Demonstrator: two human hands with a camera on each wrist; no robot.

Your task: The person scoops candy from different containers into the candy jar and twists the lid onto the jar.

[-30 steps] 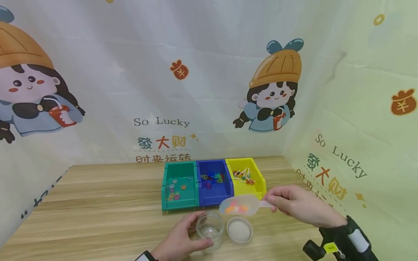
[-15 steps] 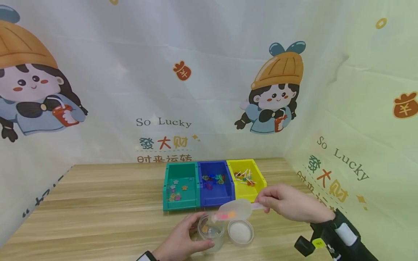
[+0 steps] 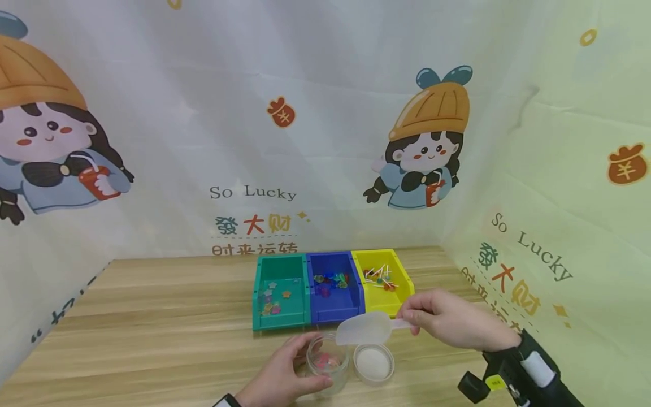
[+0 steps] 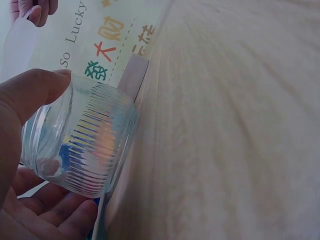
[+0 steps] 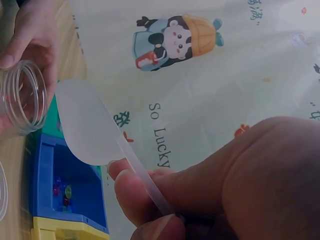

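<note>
A clear, ribbed glass jar [image 3: 330, 377] stands on the table, steadied by my left hand [image 3: 285, 367], whose thumb and fingers curve round its sides. Pink and orange pieces [image 3: 325, 360] lie inside the jar. My right hand [image 3: 452, 319] pinches the thin handle of a translucent white scoop [image 3: 363, 329]. The scoop's tip is right at the jar's rim, its bowl tipped toward the mouth, and no pieces show in it. In the right wrist view the scoop [image 5: 87, 122] is beside the jar's threaded mouth [image 5: 30, 97].
A round white-rimmed lid [image 3: 373, 363] lies right of the jar. Behind stand a green bin [image 3: 282, 325] with star-shaped pieces, a blue bin [image 3: 338, 314] with coloured gem-like pieces and a yellow bin [image 3: 407, 282] with small white sticks. Printed cloth [image 3: 325, 141] encloses the wooden table [image 3: 152, 328].
My right hand has moved the scoop left to the jar and tipped it. The pink and orange pieces have gone from the scoop into the jar. My left hand keeps its hold.
</note>
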